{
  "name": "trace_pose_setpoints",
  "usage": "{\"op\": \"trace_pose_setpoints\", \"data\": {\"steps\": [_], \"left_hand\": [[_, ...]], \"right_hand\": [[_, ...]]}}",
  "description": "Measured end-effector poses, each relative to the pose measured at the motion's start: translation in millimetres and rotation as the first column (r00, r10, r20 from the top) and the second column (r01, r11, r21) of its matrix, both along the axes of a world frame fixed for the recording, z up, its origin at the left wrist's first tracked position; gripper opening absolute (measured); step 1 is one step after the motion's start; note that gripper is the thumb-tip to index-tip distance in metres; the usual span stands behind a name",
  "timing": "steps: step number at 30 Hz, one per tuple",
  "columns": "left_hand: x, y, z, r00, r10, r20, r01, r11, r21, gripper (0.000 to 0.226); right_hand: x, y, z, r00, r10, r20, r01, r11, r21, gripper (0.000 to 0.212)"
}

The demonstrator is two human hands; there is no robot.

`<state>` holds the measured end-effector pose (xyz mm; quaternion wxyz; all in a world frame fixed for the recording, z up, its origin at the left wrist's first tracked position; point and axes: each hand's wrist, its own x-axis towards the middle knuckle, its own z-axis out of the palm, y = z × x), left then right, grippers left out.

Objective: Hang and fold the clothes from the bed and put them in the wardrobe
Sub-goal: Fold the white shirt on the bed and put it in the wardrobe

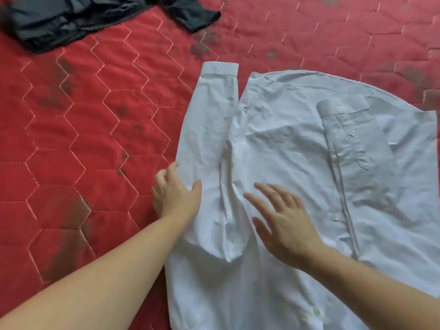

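On the bed: red quilted cover (78, 129) w/ pale hexagon stitching and dark smudgy patches, fills nearly the whole view.
Shirt: pale long-sleeved shirt (292, 148) lies flat on the cover, centre-right, wrinkled; runs off the bottom and right edges of view.
Left sleeve of view: one sleeve (209, 120) lies straight along the shirt's left side, cuff (220, 67) at the far end, pointing away from the person.
Other sleeve: second sleeve (350, 144) lies across the shirt body on the right, its cuff up near the top, small button visible on it.
Left hand: left hand (176, 194) sits at the shirt's left edge by the sleeve; thumb lies on the cloth, fingers curl down at the edge where cloth meets cover. Whether fingers pinch the edge – can't tell.
Right hand: right hand (283, 217) is flat, fingers straight and spread, palm down over the middle of the shirt; touching or just above – can't tell.
Dark garment: dark garment (71, 17) lies crumpled at top left of the bed, well apart from the shirt, partly cut off by the frame.
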<state>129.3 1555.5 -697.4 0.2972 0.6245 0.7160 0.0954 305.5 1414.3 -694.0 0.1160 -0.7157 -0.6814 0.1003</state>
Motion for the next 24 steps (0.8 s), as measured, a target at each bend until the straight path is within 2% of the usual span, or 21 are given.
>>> {"op": "trace_pose_setpoints", "data": {"steps": [3,5,8,9,11,13,14,16,19,21,23,24], "left_hand": [[-21,-1,-7,0.999,-0.015,0.047,0.019,0.996,-0.088,0.063],[-33,0,-11,0.999,-0.036,0.033,0.040,0.992,-0.121,0.054],[-44,12,-11,0.996,-0.093,0.006,0.093,0.978,-0.188,0.018],[-47,16,-9,0.993,-0.113,0.023,0.115,0.975,-0.188,0.015],[-50,22,-5,0.983,-0.103,0.155,0.125,0.982,-0.139,0.030],[-48,22,5,0.919,-0.025,0.393,0.065,0.994,-0.088,0.031],[-45,21,12,0.871,-0.026,0.491,0.072,0.995,-0.075,0.026],[-38,14,22,0.808,-0.195,0.556,0.231,0.973,0.006,0.029],[-27,0,29,0.717,-0.491,0.495,0.513,0.852,0.101,0.016],[-22,-8,25,0.656,-0.675,0.339,0.648,0.733,0.205,0.021],[-20,-16,20,0.599,-0.774,0.207,0.705,0.632,0.322,0.026],[-20,-18,18,0.596,-0.778,0.198,0.696,0.624,0.355,0.024]], "right_hand": [[-39,37,-6,0.988,0.157,-0.006,-0.157,0.987,-0.022,0.045],[-50,53,-11,0.996,0.091,-0.006,-0.092,0.992,-0.089,0.035],[-55,68,-16,0.996,-0.092,-0.021,0.087,0.982,-0.166,0.027],[-54,73,-15,0.990,-0.138,-0.002,0.135,0.972,-0.194,0.025],[-51,82,-10,0.974,-0.219,0.063,0.228,0.943,-0.241,0.021],[-47,93,1,0.954,-0.291,0.075,0.300,0.907,-0.297,0.026],[-47,101,8,0.949,-0.313,0.035,0.308,0.897,-0.317,0.034],[-54,122,18,0.924,-0.352,-0.152,0.283,0.893,-0.351,0.050],[-70,166,30,0.792,-0.476,-0.381,0.258,0.828,-0.498,0.079],[-71,192,34,0.752,-0.562,-0.343,0.287,0.748,-0.598,0.080],[-63,207,31,0.777,-0.570,-0.268,0.321,0.724,-0.610,0.047],[-60,211,30,0.760,-0.579,-0.296,0.333,0.738,-0.587,0.029]]}}
